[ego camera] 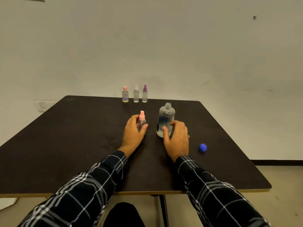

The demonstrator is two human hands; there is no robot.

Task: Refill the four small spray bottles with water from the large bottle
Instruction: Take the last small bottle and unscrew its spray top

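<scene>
The large bottle [166,118] stood upright and uncapped on the dark table [82,145], with water showing in its lower part. The right hand [177,140] gripped its lower body, thumb across the front and fingers curled round the right side. Just left of the large bottle, the left hand [133,133] held the pink-topped spray bottle [142,120] upright, fingers and thumb curled round its clear body. Right of the large bottle and nearer the person, the blue cap [202,147] lay apart from both hands. Beyond the large bottle, to its left, three bottles stood in a row at the table's far edge: the labelled pink-capped bottle [125,95], the white-topped spray bottle [136,95] and the purple-topped spray bottle [144,94].
</scene>
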